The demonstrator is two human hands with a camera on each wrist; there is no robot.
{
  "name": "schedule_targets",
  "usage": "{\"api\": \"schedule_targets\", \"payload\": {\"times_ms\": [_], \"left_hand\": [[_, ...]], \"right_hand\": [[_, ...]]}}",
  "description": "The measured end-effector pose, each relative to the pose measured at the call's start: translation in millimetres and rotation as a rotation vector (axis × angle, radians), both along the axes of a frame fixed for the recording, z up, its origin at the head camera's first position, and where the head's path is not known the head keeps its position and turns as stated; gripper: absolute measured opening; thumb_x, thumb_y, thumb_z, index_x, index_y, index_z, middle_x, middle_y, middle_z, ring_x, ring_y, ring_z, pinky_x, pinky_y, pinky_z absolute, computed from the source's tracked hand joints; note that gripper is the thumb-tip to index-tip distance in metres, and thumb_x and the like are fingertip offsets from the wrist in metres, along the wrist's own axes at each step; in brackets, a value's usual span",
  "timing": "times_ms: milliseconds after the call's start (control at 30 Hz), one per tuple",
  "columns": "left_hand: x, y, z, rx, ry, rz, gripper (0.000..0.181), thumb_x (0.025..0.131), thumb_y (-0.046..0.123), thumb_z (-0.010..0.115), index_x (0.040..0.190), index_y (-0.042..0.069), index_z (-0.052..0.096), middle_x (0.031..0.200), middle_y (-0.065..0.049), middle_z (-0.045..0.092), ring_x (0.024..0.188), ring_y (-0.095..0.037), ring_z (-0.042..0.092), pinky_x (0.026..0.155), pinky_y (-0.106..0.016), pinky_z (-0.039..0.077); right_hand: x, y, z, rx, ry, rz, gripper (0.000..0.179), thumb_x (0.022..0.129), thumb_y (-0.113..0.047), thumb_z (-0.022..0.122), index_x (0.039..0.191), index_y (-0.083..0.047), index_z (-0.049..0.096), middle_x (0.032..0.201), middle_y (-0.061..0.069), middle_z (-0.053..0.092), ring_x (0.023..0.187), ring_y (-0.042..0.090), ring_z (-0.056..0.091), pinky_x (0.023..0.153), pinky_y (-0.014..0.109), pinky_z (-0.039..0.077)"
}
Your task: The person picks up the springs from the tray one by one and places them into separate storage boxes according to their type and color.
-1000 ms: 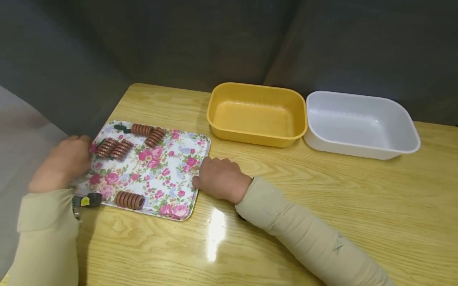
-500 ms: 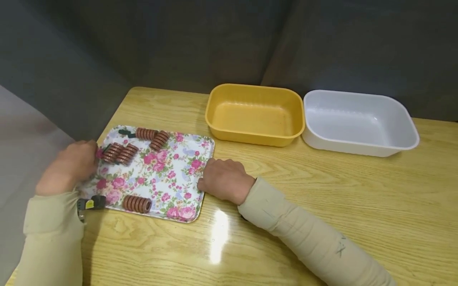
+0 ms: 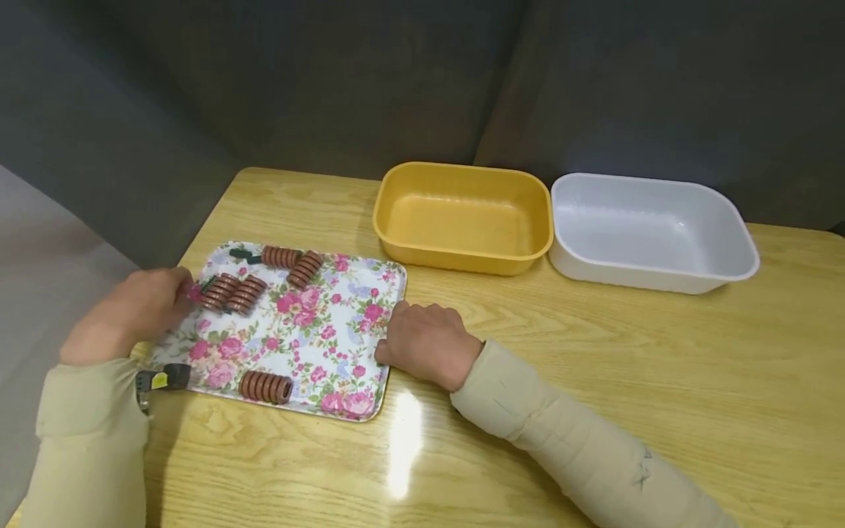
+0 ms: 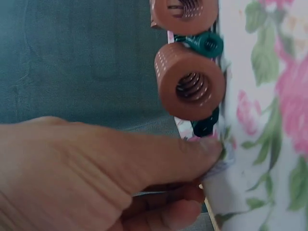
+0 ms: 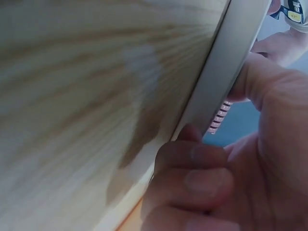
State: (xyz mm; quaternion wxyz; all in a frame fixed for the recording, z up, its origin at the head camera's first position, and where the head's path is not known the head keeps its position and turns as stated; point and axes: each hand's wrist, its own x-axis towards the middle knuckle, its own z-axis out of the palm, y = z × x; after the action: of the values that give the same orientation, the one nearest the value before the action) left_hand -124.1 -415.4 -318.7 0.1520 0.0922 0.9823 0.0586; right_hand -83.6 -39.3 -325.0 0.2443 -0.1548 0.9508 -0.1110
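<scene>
Spanning the gap between a person's two hands, the flowered tray (image 3: 346, 345) is at the left part of the bench (image 3: 660, 381). The hold on it looks complete; neither hand has let go yet, and whether the tray lies flat or is slightly raised I cannot tell. All five brown coils (image 3: 266, 387) in view are on it.

The tray is white, printed with pink roses, green leaves and pale blue patches, with rounded corners and a thin rim. One coil lies alone near the front edge, two lie side by side toward the left, and two meet at the back, where a dark green piece (image 3: 240, 254) juts out. In the left wrist view the coils are ribbed and hollow.

The left hand (image 3: 140, 309) pinches the left edge, thumb above and fingers (image 4: 168, 214) below. The right hand (image 3: 429, 343) grasps the right edge, its fingers (image 5: 207, 183) curled in.

Farther right, near the back of the bench, stand a yellow basin (image 3: 462, 258) and, just beside it, a white basin (image 3: 650, 275). Behind hangs a dark backdrop (image 3: 330, 88).
</scene>
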Motion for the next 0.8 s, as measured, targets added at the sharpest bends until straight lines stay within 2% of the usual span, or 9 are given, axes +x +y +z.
{"api": "schedule_targets", "payload": {"times_ms": [100,267,567,800], "left_hand": [[-2.0,-2.7,-0.7,0.008,0.002,-0.031,0.019,0.102,0.021,0.060,0.090,0.006,0.058,0.072,-0.004,0.053,0.068,-0.018,0.049,0.064,-0.033,0.036],[-4.4,-8.2,-3.3,0.012,0.016,-0.077,0.026,0.102,0.024,0.061,0.082,0.012,0.051,0.067,0.000,0.044,0.065,-0.015,0.043,0.065,-0.032,0.033],[-7.1,-16.4,-6.7,-0.003,0.046,-0.164,0.026,0.102,0.021,0.063,0.081,0.012,0.051,0.067,0.001,0.044,0.064,-0.014,0.041,0.063,-0.031,0.032],[-6.0,-18.6,-11.0,0.040,0.080,-0.226,0.023,0.101,0.016,0.065,0.082,0.012,0.053,0.070,0.002,0.044,0.065,-0.012,0.039,0.063,-0.028,0.032]], "right_hand": [[1.5,0,-1.3,-0.001,0.003,-0.013,0.028,0.093,-0.037,0.060,0.086,-0.011,0.054,0.067,0.000,0.046,0.058,0.019,0.042,0.052,0.039,0.043],[0.7,-2,-1.3,0.010,0.008,-0.012,0.027,0.092,-0.036,0.061,0.086,-0.010,0.055,0.067,0.001,0.047,0.058,0.020,0.041,0.051,0.038,0.042],[-1.3,-6,-1.3,0.022,0.003,-0.005,0.027,0.092,-0.036,0.062,0.083,-0.011,0.056,0.070,0.002,0.053,0.060,0.021,0.046,0.053,0.038,0.044],[-3.2,-5,-1.9,0.052,-0.005,0.023,0.026,0.091,-0.035,0.062,0.083,-0.011,0.058,0.076,0.004,0.055,0.061,0.021,0.045,0.054,0.038,0.044]]}}
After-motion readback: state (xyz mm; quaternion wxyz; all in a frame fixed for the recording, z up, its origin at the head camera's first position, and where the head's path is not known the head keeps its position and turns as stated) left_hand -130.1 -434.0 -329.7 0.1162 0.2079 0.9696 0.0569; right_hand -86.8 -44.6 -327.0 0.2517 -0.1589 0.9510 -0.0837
